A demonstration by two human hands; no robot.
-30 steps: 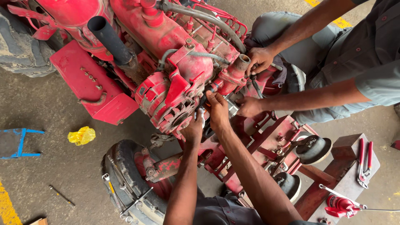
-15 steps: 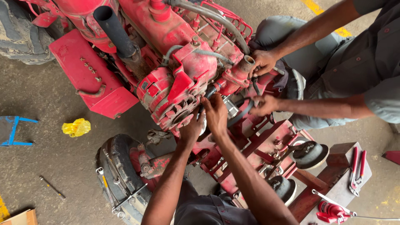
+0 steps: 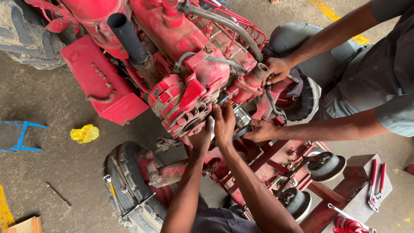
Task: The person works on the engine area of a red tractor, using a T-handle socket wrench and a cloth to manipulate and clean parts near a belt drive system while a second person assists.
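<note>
Hands meet low on the red engine [image 3: 189, 56], right under its round front part. The left hand [image 3: 202, 137] and the right hand [image 3: 224, 123] sit side by side, almost touching. Both press on the alternator [image 3: 183, 108], the ribbed red lump at the bottom of the engine. It lies just above and to the left of the two hands. The right hand's fingers are bent and pressed to the metal where the alternator meets a grey part. The left hand curls in under the alternator's edge. I cannot tell if either hand pinches something small, because the fingers hide that spot.

Just to the right of the grip, a helper's hand [image 3: 260, 130] holds a dark belt or hose near the same place. Higher up and to the right, the helper's other hand [image 3: 278, 69] wraps around a short red pipe [image 3: 258, 73].

Below the hands, a tyre [image 3: 129, 190] lies flat with spanners [image 3: 123, 194] on it. Far to the left on the floor there is a yellow rag [image 3: 84, 133]. Red pliers [image 3: 376, 183] rest on a block at the far right.
</note>
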